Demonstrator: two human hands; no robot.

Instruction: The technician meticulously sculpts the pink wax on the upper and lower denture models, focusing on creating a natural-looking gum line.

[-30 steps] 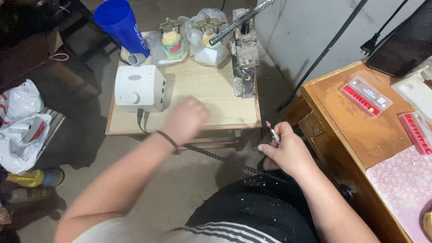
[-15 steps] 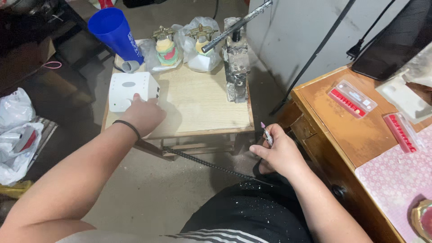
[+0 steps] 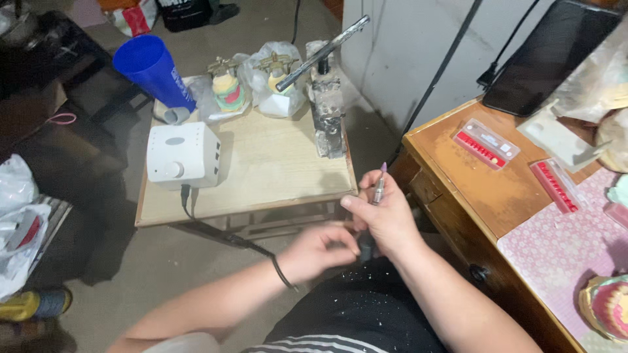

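Near the lower centre of the head view, our right hand (image 3: 387, 219) grips a rotary handpiece (image 3: 377, 189), pink burr tip up, fingers closed round it. Our left hand (image 3: 320, 252) meets its lower end, fingers curled; whether they grip, we cannot tell. The white control box (image 3: 183, 157) sits untouched at centre left on the small wooden table (image 3: 275, 170); no workpiece is in hand yet.

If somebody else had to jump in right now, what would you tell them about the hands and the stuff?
Right hand: gripping the rotary handpiece, pink tip pointing up.
Left hand: at the handpiece's lower end, beside the right hand; its grip is hidden.
White control box: on the small wooden table, dial facing you, black cable running toward the hands.
Done: handpiece is in hand.
Left: tip touches no workpiece yet; a denture model sits on the desk at right.
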